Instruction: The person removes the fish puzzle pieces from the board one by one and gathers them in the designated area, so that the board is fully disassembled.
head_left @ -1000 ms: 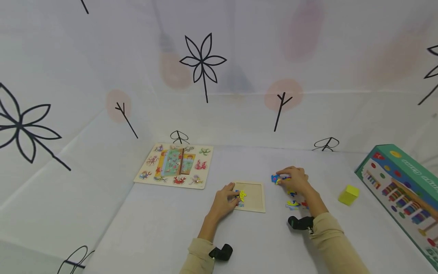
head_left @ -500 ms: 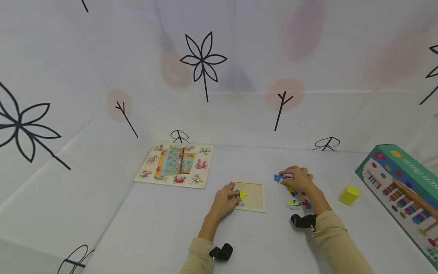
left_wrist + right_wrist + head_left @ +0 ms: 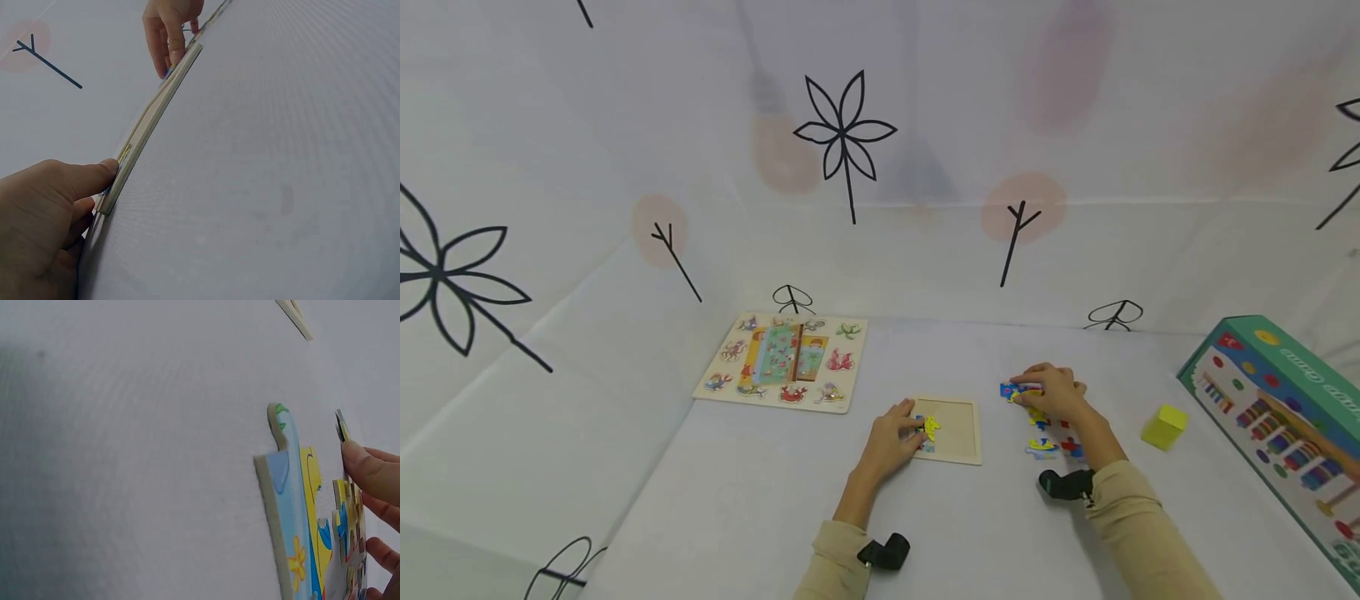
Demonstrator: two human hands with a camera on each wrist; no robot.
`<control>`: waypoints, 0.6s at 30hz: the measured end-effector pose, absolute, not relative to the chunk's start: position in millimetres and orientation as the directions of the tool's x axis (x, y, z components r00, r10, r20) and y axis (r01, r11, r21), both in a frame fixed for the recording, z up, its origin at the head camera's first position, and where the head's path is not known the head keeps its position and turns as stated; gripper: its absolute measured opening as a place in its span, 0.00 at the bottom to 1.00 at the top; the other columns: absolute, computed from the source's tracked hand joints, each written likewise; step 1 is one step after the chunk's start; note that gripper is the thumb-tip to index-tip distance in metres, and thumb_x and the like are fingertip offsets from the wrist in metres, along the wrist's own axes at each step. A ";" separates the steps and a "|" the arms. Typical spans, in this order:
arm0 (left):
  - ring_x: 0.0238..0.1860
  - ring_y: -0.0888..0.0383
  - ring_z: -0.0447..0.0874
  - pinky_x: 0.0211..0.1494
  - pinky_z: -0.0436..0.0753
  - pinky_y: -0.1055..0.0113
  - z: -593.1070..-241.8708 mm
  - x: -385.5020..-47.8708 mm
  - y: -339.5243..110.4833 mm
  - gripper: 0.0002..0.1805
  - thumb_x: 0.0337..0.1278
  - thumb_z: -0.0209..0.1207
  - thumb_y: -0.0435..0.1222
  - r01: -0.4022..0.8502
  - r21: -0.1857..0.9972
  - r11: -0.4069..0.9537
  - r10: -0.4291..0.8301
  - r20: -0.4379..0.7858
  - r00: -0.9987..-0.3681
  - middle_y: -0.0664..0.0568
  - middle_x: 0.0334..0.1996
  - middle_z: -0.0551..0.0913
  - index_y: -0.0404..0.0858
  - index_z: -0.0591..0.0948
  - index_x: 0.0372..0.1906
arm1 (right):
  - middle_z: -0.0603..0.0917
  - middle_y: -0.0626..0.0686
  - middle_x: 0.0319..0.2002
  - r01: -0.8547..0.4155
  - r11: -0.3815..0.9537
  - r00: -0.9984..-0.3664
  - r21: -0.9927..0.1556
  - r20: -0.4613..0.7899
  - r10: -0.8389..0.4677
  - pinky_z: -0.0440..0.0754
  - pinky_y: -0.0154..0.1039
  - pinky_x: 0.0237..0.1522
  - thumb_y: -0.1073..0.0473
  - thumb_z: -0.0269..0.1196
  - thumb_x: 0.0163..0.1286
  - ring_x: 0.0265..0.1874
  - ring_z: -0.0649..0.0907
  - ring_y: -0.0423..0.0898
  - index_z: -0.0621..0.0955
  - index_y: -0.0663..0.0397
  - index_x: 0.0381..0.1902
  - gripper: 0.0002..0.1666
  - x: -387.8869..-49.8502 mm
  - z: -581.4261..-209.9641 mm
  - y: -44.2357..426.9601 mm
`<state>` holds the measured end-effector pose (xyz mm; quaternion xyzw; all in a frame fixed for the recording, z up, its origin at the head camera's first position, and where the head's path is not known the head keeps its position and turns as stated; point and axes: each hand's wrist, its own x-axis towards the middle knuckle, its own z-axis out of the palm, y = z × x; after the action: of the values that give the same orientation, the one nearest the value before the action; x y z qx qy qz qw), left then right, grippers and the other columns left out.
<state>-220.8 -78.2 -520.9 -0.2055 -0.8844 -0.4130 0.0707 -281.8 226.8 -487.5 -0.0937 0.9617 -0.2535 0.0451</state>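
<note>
My left hand (image 3: 887,442) holds the left edge of a square wooden puzzle tray (image 3: 961,433); in the left wrist view its thumb (image 3: 94,178) lies over the frame. Inside the tray, at its left side, yellow and blue puzzle pieces (image 3: 932,428) show, partly covered by that hand. To the right of the tray, my right hand (image 3: 1054,393) pinches a blue puzzle piece (image 3: 1008,390) between thumb and fingers, seen edge-on in the right wrist view. Just below it lie several loose pieces, including a light blue and yellow one (image 3: 1042,451) and a red and blue one (image 3: 1072,449).
A wooden board with sea animal pictures (image 3: 782,367) lies at the back left. A yellow block (image 3: 1165,427) stands right of the loose pieces, and a large green and white toy box (image 3: 1277,433) is at the right edge. Printed white cloth rises behind.
My right hand has shifted slightly to the right with the blue puzzle piece, then stayed almost still. The left hand and the tray keep their place.
</note>
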 end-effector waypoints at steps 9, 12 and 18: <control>0.63 0.42 0.69 0.66 0.66 0.50 -520.5 -220.5 -78.8 0.15 0.51 0.64 0.32 0.418 0.697 0.583 0.308 0.286 -0.907 0.36 0.59 0.74 0.30 0.84 0.45 | 0.68 0.70 0.57 -0.162 0.850 -0.976 -0.500 -0.048 -0.214 0.55 0.73 0.48 0.55 0.65 0.61 0.56 0.58 0.76 0.80 0.57 0.53 0.23 -283.9 -488.9 227.7; 0.63 0.42 0.69 0.66 0.66 0.49 -520.1 -220.6 -78.6 0.15 0.51 0.64 0.32 0.418 0.697 0.582 0.303 0.290 -0.908 0.36 0.59 0.74 0.30 0.84 0.45 | 0.68 0.70 0.57 -0.166 0.848 -0.974 -0.504 -0.047 -0.219 0.55 0.74 0.48 0.55 0.65 0.61 0.56 0.58 0.77 0.80 0.57 0.53 0.23 -283.7 -487.7 227.6; 0.63 0.42 0.69 0.66 0.66 0.49 -520.7 -220.5 -78.7 0.15 0.50 0.65 0.32 0.415 0.704 0.577 0.300 0.290 -0.909 0.36 0.59 0.74 0.30 0.84 0.45 | 0.68 0.71 0.57 -0.169 0.847 -0.972 -0.504 -0.055 -0.227 0.56 0.74 0.48 0.56 0.65 0.62 0.56 0.59 0.77 0.79 0.59 0.54 0.23 -281.7 -484.1 227.3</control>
<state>-220.5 -78.7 -520.7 -0.2020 -0.8852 -0.4134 0.0693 -281.7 227.3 -484.1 -0.1030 0.9594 -0.2566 0.0563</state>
